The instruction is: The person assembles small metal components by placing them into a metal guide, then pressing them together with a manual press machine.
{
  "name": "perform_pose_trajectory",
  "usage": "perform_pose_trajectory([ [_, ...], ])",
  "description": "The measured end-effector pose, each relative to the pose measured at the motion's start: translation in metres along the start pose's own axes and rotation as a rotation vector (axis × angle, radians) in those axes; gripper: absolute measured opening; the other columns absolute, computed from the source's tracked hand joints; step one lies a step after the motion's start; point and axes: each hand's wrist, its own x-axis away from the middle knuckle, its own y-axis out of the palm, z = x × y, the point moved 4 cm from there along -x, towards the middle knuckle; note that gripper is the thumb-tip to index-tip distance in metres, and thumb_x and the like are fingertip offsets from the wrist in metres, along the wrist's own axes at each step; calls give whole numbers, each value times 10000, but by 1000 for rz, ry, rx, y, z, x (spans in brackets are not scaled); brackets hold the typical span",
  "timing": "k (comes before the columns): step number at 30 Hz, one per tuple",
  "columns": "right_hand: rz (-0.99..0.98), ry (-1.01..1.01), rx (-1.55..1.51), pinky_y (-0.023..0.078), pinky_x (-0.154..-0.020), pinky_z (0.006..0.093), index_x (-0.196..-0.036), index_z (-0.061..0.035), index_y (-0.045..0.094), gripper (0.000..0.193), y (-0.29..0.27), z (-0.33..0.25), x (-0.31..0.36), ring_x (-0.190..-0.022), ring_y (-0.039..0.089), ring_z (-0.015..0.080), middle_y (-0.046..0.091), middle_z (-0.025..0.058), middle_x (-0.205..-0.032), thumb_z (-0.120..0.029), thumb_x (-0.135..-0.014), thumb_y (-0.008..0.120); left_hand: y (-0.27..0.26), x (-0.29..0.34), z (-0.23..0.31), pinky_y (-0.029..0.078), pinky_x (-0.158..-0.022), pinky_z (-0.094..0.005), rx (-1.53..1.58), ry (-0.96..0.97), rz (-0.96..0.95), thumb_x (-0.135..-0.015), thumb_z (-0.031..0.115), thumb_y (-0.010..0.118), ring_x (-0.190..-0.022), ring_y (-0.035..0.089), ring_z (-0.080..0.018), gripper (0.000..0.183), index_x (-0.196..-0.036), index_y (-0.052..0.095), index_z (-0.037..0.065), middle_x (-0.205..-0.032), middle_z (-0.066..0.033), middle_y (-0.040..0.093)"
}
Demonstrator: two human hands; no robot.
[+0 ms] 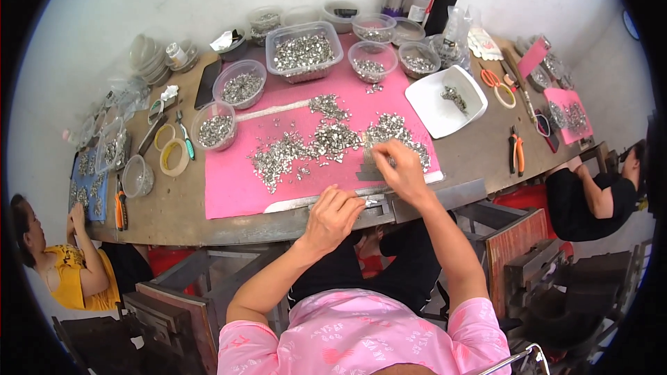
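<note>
Left hand is right by the table front edge, fingers curled in; can't tell if it's pinching anything. Right hand bends over the silver bits heaped on the pink mat, grip unclear too. Elbow room's mostly front-left; white tray crowds the mat's right edge.

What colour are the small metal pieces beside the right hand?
Silvery; the small metal pieces show best in the head view.
</note>
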Motion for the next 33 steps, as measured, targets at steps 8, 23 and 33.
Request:
perform_pose_trajectory([
  [8,-27,-53,300,518,-790,493,-956,-7,725,134,61,71,-99,-846,665,377,675,183,-866,-97,-897,645,5,2,2,486,-960,-490,-95,-78,48,-829,114,779,-879,643,-267,123,-920,712,66,-934,-61,676],
  [23,-89,-57,419,487,-801,511,-843,-13,695,111,73,78,-108,-869,671,390,701,199,-881,-110,-820,646,7,11,-1,496,-995,-523,-106,-86,47,-836,88,776,-919,669,-270,163,-997,747,82,-1008,-72,701],
  [33,-78,34,243,535,-797,511,-841,8,715,129,57,78,-100,-851,692,411,710,234,-846,-93,-823,637,6,5,-1,504,-987,-525,-75,-90,25,-865,88,749,-926,667,-289,108,-967,726,59,-1003,-89,695],
])
